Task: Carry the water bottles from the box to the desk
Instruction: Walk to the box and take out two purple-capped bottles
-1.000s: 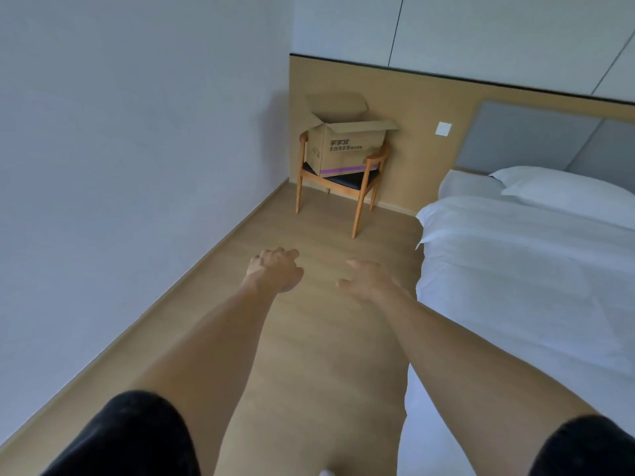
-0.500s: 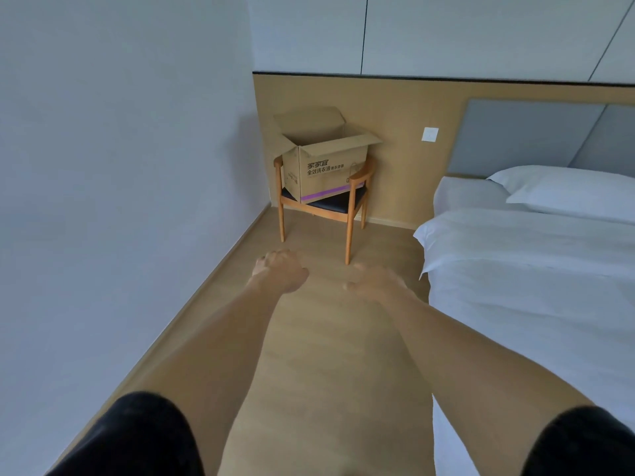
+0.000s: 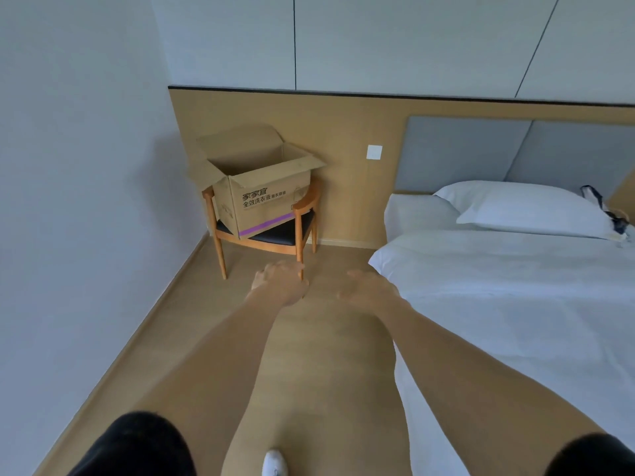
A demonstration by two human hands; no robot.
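An open cardboard box (image 3: 264, 197) with a purple stripe stands on a wooden chair (image 3: 302, 231) in the corner ahead. Its flaps are up and I cannot see what is inside; no bottle is visible. Both my arms stretch forward over the floor, short of the chair. My left hand (image 3: 280, 283) hangs with loosely curled fingers and holds nothing. My right hand (image 3: 367, 290) is relaxed and empty, close to the bed's corner. No desk is in view.
A white bed (image 3: 515, 304) with a pillow (image 3: 525, 207) fills the right side. A plain wall (image 3: 86, 201) runs along the left. Between them lies a strip of wooden floor (image 3: 326, 355) leading to the chair. A dark object (image 3: 615, 214) lies by the pillow.
The chair and box have grown larger and nearer as I walk toward them. Both hands stay out in front, empty.
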